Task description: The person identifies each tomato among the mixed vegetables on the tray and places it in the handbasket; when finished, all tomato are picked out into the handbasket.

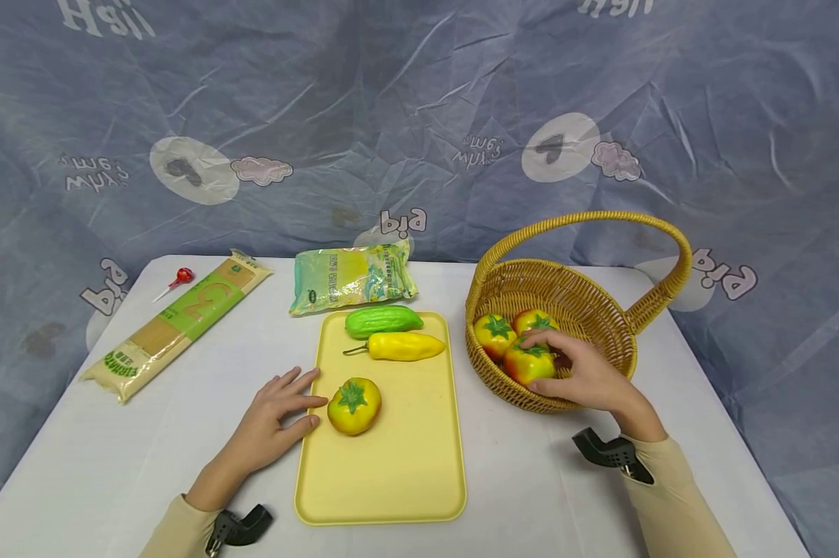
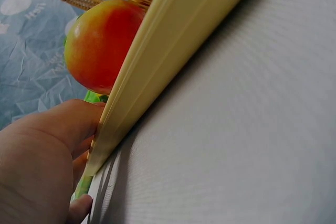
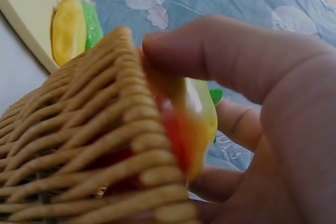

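Note:
In the head view my right hand (image 1: 580, 372) reaches into the brown wicker basket (image 1: 601, 325) and grips a yellow-and-red tomato (image 1: 524, 366) with a green leafy top. The right wrist view shows the thumb (image 3: 178, 51) and fingers on either side of this tomato (image 3: 197, 124), by the basket rim. Two more tomatoes lie behind it in the basket. My left hand (image 1: 273, 418) lies with fingers spread at the left edge of the yellow tray (image 1: 391, 480). Just right of its fingertips, another tomato (image 1: 354, 406) sits on the tray.
A yellow pepper (image 1: 405, 346) and a green bumpy gourd (image 1: 383, 321) lie at the tray's far end. Behind stands a green-and-yellow packet (image 1: 353, 277). Left of the tray are a pack of noodles (image 1: 182, 322) and a red lollipop (image 1: 184, 275). The basket's tall handle (image 1: 580, 219) arches overhead.

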`<state>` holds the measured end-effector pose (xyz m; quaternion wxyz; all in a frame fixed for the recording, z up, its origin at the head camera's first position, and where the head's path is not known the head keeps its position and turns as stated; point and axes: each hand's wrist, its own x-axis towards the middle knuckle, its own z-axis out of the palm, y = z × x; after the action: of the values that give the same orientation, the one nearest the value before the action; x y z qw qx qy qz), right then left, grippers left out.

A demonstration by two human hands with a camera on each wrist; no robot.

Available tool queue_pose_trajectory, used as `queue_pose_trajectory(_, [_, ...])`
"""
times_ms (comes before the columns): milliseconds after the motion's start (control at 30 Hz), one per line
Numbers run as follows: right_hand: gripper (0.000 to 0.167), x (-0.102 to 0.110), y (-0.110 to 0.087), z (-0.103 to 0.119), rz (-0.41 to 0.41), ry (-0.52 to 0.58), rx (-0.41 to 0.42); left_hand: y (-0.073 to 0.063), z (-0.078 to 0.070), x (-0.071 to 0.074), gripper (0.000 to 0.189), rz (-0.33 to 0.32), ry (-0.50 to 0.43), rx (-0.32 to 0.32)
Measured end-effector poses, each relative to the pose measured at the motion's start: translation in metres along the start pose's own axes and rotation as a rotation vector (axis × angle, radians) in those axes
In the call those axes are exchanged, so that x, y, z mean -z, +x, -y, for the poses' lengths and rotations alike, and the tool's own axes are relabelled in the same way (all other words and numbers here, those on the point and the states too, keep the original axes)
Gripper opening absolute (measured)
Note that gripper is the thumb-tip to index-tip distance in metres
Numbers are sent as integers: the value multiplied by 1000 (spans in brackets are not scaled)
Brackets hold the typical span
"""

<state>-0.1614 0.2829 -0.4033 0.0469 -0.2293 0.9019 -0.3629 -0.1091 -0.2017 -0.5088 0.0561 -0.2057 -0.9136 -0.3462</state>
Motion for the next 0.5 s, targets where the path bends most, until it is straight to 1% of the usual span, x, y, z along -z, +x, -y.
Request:
queue_pose_trajectory(100, [44,-1,2,0,18,10,-9,0,0,0,25,3,-1,4])
queue_pose_trajectory(233, [44,-4,3,-2,23,21,-23,0,1,0,25,4,-3,10])
queue_pose_trajectory(500, [43,-9,8,-6,34,29,-12,1,0,1,26,4,-7,9])
